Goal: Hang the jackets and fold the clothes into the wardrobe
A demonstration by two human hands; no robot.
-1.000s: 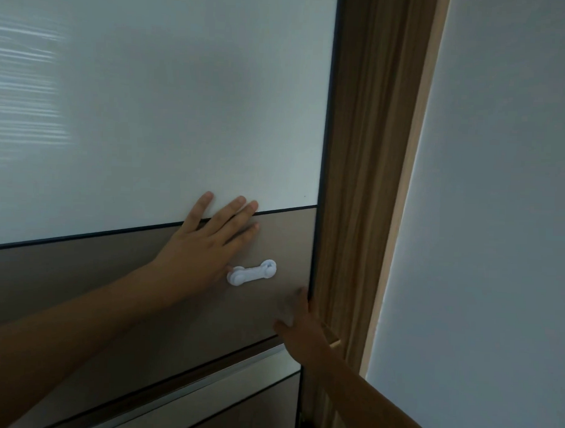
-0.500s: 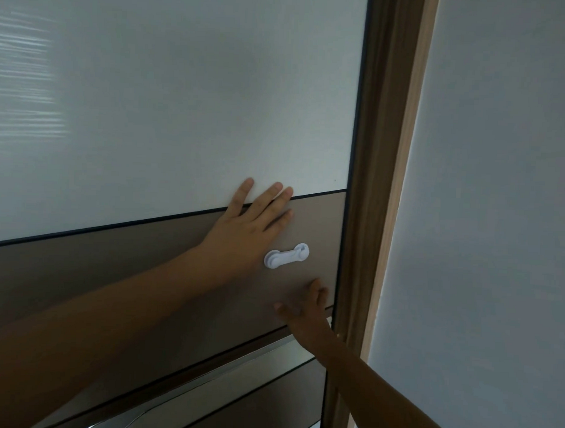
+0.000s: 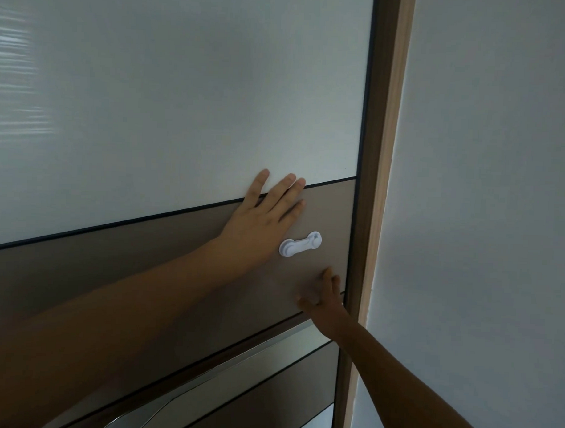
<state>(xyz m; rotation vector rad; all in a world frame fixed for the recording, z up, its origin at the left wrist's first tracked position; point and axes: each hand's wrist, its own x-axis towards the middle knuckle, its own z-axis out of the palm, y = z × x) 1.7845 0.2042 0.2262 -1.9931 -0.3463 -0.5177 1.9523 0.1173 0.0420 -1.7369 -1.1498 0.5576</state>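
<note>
The wardrobe door [image 3: 182, 98] fills the view in front of both hands, and its right edge stands right beside the wooden frame [image 3: 377, 153]. What the wardrobe holds is hidden behind it.

The left hand [image 3: 261, 219] lies flat on the door with straight fingers close together. The fingertips cross the dark seam from the brown band [image 3: 112, 272] onto the pale panel above. Just below and right of this hand, a small white latch [image 3: 301, 244] sits on the band, apart from the fingers.

The right hand [image 3: 324, 298] is lower, under the latch. Its fingers are spread and pressed on the band near the door's edge, gripping nothing. Beneath both forearms runs a shiny strip [image 3: 237, 372]. A plain wall [image 3: 484, 189] lies right of the right hand, beyond the frame.
</note>
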